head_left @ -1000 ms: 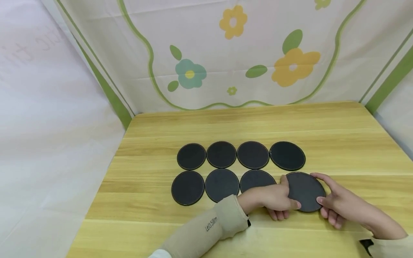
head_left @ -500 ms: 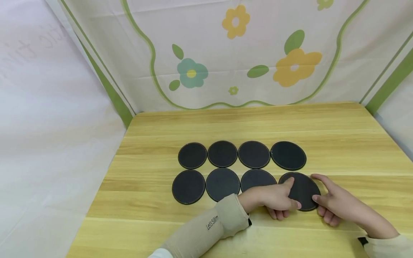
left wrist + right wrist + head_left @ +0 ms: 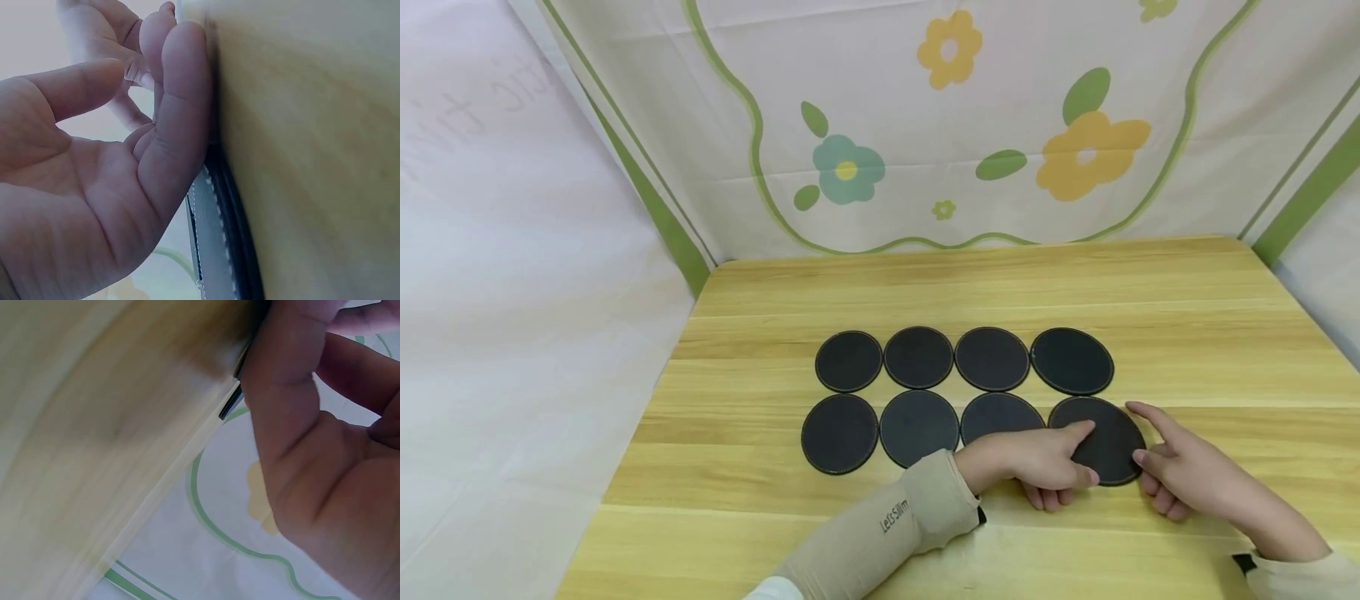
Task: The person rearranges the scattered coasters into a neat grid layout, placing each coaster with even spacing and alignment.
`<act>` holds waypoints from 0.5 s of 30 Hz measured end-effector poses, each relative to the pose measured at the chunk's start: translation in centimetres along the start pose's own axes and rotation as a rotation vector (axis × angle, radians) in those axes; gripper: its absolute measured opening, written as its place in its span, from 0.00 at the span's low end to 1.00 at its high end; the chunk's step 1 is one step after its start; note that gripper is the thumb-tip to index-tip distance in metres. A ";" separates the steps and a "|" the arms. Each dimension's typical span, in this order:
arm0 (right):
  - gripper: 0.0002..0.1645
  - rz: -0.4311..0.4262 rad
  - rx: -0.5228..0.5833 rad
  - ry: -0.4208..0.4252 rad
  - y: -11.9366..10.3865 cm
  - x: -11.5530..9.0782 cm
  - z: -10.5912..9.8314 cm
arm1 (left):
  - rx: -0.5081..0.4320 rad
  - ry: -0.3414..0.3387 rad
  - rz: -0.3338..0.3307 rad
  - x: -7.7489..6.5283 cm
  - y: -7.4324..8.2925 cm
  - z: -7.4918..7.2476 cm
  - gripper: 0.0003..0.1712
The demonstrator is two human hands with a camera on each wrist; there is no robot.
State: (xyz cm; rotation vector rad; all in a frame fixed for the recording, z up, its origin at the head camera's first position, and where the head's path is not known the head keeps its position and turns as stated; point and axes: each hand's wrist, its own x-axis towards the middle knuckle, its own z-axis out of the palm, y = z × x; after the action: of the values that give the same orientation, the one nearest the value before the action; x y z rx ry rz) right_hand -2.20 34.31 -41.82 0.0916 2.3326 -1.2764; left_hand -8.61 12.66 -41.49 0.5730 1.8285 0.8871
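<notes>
A round black coaster [image 3: 1107,454] with a stitched rim lies flat at the right end of the front row. My left hand [image 3: 1037,462] reaches it from the left, with index finger and thumb stretched over its top face and the other fingers tucked below. On the opposite side my right hand [image 3: 1195,475] has its index fingertip by the coaster's upper right edge and its thumb at the right edge. The left wrist view shows the stitched edge of a coaster [image 3: 222,231] beside the left hand's fingers. In the right wrist view, the fingers hide most of the dark coasters.
Four coasters form the back row, ending with a coaster [image 3: 1072,361] on the right. Left of the worked one are three more, including a coaster [image 3: 1000,417] partly covered by my left hand. A wooden table [image 3: 715,517] carries them; a flowered curtain [image 3: 910,125] hangs behind.
The coaster has shifted left and slightly back, closing up to its neighbours. My right hand moved left with it. My left index finger went from its left edge onto its top.
</notes>
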 end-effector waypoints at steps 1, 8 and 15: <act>0.38 -0.001 -0.008 0.003 0.0 0.0 0.0 | -0.001 -0.005 0.000 0.0 0.0 0.0 0.44; 0.39 -0.025 -0.055 0.011 -0.7 -0.1 0.3 | 0.103 -0.039 0.035 -0.2 0.2 -0.5 0.40; 0.32 -0.215 -0.308 0.149 -1.8 -0.8 0.6 | 0.598 0.160 0.272 -3.2 1.1 -3.3 0.32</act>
State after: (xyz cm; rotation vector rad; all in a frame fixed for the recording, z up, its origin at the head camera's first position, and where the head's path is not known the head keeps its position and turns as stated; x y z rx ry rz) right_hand -1.81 32.88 -40.34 -0.1754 2.6996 -1.0166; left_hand -10.36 9.99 -37.93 1.1729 2.2045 0.5561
